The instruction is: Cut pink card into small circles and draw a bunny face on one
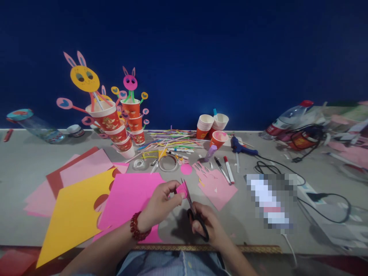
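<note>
Between its thumb and fingers my left hand (161,203) pinches a small piece of bright pink paper (182,189). My right hand (208,222) grips black-handled scissors (204,230), fingers in the loops, and the blades point up and away along the right edge of the pink piece. Whether the blades touch the paper is hard to tell. Beneath my left wrist lies a large sheet of magenta paper (126,195). A pink paper circle (186,169) rests just beyond my hands, and a cut light-pink sheet (215,188) lies to their right.
Yellow paper (77,207) overhangs the front edge at left. Stacked red cups with rabbit faces (84,78) stand behind it. Straws (175,143), a tape roll (168,163), markers (229,170) and stacked paper cups (204,126) lie farther back. A corded blue glue gun (243,147) lies at right.
</note>
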Demonstrator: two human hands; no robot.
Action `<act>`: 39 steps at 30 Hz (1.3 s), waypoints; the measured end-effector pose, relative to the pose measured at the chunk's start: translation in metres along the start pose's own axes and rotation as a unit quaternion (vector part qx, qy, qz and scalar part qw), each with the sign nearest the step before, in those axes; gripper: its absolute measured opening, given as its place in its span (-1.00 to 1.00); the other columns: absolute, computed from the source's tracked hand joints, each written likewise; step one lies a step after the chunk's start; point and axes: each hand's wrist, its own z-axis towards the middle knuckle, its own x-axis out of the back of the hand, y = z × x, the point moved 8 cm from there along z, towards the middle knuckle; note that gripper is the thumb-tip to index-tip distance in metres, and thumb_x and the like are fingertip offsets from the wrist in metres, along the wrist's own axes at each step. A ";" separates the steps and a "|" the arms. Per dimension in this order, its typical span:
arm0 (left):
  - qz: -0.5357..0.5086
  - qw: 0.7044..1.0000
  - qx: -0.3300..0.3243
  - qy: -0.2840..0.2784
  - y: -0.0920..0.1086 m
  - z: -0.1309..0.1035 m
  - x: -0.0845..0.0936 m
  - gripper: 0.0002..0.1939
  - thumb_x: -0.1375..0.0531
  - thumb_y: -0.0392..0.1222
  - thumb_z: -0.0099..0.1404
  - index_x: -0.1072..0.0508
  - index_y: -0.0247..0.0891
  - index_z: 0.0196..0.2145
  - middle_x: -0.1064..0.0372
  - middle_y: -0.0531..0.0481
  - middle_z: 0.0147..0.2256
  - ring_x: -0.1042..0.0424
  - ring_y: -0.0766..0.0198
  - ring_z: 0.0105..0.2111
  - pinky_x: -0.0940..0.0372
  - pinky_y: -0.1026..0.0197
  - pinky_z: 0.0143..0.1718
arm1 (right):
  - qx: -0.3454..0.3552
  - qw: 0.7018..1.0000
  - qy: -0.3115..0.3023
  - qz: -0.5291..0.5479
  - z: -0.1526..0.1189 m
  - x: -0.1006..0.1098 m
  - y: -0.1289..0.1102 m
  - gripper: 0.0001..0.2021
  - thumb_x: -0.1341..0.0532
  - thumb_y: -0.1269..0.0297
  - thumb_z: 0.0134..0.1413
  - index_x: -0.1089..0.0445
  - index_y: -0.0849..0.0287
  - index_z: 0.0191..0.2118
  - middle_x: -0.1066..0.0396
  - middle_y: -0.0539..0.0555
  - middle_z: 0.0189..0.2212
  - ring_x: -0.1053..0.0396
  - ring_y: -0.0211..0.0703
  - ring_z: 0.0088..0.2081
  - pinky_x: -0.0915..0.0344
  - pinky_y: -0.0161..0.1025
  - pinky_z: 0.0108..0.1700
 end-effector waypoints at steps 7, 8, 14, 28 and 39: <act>-0.008 1.000 0.009 -0.001 0.001 0.001 -0.001 -0.74 -0.20 -0.04 0.27 -0.33 -0.26 -0.46 -0.20 0.13 -0.53 -0.16 0.39 -0.52 -0.09 0.36 -0.51 | 0.006 1.000 0.003 -0.013 0.001 0.000 0.000 -0.35 -0.10 -0.49 -0.07 -0.14 0.11 -0.51 -0.16 -0.07 -0.61 -0.13 -0.23 -0.54 0.03 -0.28 -0.47; -0.009 1.000 0.008 0.000 0.001 0.001 -0.001 -0.74 -0.20 -0.05 0.27 -0.33 -0.26 -0.46 -0.19 0.13 -0.53 -0.16 0.39 -0.52 -0.09 0.36 -0.51 | 0.006 1.000 0.004 -0.014 0.001 -0.001 0.000 -0.35 -0.10 -0.49 -0.07 -0.14 0.11 -0.51 -0.16 -0.07 -0.61 -0.12 -0.23 -0.54 0.03 -0.28 -0.47; -0.008 1.000 0.001 -0.002 0.000 0.000 -0.001 -0.75 -0.18 -0.06 0.29 -0.34 -0.26 -0.45 -0.22 0.10 -0.52 -0.21 0.36 -0.48 -0.13 0.35 -0.46 | 0.014 0.999 0.011 -0.047 0.000 0.000 -0.002 -0.35 -0.06 -0.49 -0.04 -0.13 0.11 -0.51 -0.17 -0.06 -0.60 -0.12 -0.23 -0.53 0.01 -0.28 -0.46; 0.028 0.999 0.003 -0.037 0.008 0.001 0.005 -0.77 -0.17 -0.09 0.28 -0.32 -0.26 -0.46 -0.22 0.11 -0.54 -0.24 0.35 -0.48 -0.14 0.34 -0.44 | 0.009 0.999 0.007 -0.044 0.000 0.000 0.000 -0.36 -0.07 -0.48 -0.04 -0.07 0.09 -0.50 -0.13 -0.09 -0.61 -0.06 -0.27 -0.55 0.05 -0.28 -0.48; 0.027 0.997 0.003 -0.067 0.011 0.004 0.006 -0.76 -0.18 -0.11 0.28 -0.30 -0.27 -0.49 -0.21 0.14 -0.56 -0.22 0.38 -0.51 -0.14 0.34 -0.45 | 0.013 0.996 -0.002 -0.088 0.000 0.003 0.002 -0.36 -0.04 -0.48 -0.01 -0.01 0.08 -0.48 -0.05 -0.10 -0.58 0.01 -0.28 -0.53 0.07 -0.30 -0.49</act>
